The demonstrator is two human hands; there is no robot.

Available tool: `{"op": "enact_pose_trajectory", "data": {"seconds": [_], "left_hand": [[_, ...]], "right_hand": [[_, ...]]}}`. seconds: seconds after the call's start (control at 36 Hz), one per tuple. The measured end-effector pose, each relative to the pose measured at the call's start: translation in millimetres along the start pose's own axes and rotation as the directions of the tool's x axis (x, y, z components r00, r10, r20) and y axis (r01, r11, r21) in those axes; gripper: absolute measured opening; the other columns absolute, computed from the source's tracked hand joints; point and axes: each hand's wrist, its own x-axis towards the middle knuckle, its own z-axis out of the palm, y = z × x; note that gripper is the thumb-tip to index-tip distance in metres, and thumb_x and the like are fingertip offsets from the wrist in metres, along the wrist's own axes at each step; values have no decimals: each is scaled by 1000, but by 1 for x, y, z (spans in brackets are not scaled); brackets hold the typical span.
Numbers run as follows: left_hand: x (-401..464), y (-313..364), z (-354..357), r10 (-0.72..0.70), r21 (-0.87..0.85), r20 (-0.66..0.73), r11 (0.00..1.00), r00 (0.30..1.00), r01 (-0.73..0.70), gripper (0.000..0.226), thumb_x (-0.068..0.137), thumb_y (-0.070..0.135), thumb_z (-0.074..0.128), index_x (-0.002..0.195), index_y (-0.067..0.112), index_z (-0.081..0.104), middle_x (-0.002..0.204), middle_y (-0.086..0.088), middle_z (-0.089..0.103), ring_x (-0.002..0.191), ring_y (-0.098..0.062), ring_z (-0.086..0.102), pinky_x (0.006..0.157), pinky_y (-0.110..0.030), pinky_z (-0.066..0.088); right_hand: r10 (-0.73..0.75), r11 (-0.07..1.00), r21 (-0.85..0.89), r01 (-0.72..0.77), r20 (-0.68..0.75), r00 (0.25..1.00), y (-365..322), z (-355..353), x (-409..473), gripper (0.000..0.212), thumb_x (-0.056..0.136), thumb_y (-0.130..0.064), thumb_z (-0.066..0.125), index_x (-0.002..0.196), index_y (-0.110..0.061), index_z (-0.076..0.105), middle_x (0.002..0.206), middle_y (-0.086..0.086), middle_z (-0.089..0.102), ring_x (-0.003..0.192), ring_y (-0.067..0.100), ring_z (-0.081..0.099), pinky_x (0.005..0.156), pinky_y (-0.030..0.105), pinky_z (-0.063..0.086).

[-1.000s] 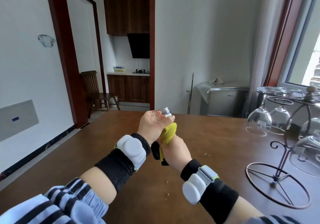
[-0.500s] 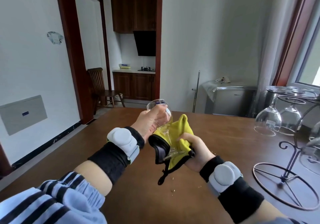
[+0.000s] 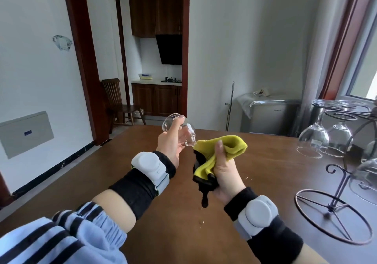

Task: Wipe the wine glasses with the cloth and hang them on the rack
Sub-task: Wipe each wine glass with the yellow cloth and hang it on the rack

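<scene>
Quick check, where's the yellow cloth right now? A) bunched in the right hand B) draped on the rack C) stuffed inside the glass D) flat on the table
A: the right hand grips the bunched yellow cloth beside the wine glass that the left hand holds.

cloth (image 3: 220, 149): yellow-green, black edging | wine glass (image 3: 179, 129): clear | worktop (image 3: 102, 174): brown wood | rack (image 3: 336, 194): dark bronze wire | wristbands (image 3: 134, 190): black, pale grey pods | sleeve (image 3: 61, 239): light blue, black stripes
</scene>
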Motion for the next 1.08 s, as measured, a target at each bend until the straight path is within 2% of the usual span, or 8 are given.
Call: {"op": "enact_pose_trajectory", "data": {"seconds": [0.28, 0.39, 0.47, 0.56, 0.67, 0.81, 0.94, 1.08], "left_hand": [[-9, -6, 4, 153, 14, 11, 988, 988, -153, 22, 85, 32, 67, 74, 14, 63, 76, -3, 64, 72, -12, 61, 88, -31, 48], [-14, -5, 9, 316, 166, 140, 927, 938, -337, 14, 89, 14, 63, 75, 13, 64, 67, 4, 66, 65, -5, 61, 69, -17, 50], [-19, 0, 14, 381, 236, 303, 858, 873, -457, 21, 85, -2, 64, 74, 15, 62, 61, 10, 66, 59, 0, 60, 61, -14, 50], [-21, 3, 15, 356, 225, 427, 849, 832, -479, 24, 79, -5, 70, 86, 14, 58, 71, 10, 66, 64, 2, 63, 65, -15, 51], [-16, 1, 13, 304, 410, 494, 745, 814, -526, 61, 55, 30, 80, 108, 14, 55, 99, 5, 66, 84, 3, 65, 77, -17, 52], [-15, 1, 8, 244, 533, 530, 648, 812, -543, 65, 53, 39, 81, 109, 20, 53, 97, 6, 67, 83, 1, 65, 81, -19, 53], [-14, -2, 5, 175, 626, 566, 545, 806, -558, 62, 60, 37, 82, 111, 23, 52, 96, 9, 68, 86, -2, 65, 79, -20, 50], [-13, -4, 7, 132, 644, 546, 565, 827, -515, 64, 59, 38, 82, 112, 21, 53, 96, 10, 66, 88, -7, 66, 78, -19, 52]], "right_hand": [[211, 953, 270, -140, -256, 943, 5, -3, 14, 74, 88, -74, 38, 112, -8, 60, 75, 9, 57, 54, 19, 46, 51, 22, 35], [231, 862, 493, -118, -174, 957, 14, -5, 11, 59, 98, -51, 29, 59, -13, 54, 46, 2, 40, 30, 15, 32, 36, 16, 31], [276, 803, 556, -214, -29, 961, 25, -11, 5, 61, 100, -37, 25, 51, -13, 52, 46, 0, 34, 33, 13, 31, 36, 19, 30], [299, 779, 557, -289, 76, 951, 32, -14, 0, 53, 101, -33, 23, 58, -13, 48, 52, -1, 33, 40, 14, 32, 41, 24, 31], [353, 733, 606, -309, 50, 934, 38, -15, -4, 46, 95, -40, 34, 83, -6, 63, 67, 4, 50, 51, 19, 48, 47, 26, 43], [428, 810, 464, -358, -51, 902, 37, -9, -8, 17, 80, -4, 61, 94, 1, 70, 87, 14, 71, 70, 29, 72, 63, 36, 59], [469, 867, 299, -398, -224, 854, 53, -5, 1, 18, 94, 0, 47, 102, -5, 63, 93, 13, 59, 76, 29, 62, 79, 43, 49], [371, 927, 75, -368, -344, 863, 50, -4, -7, 21, 98, 0, 43, 102, 9, 61, 73, 18, 66, 57, 28, 69, 53, 37, 59]]}}
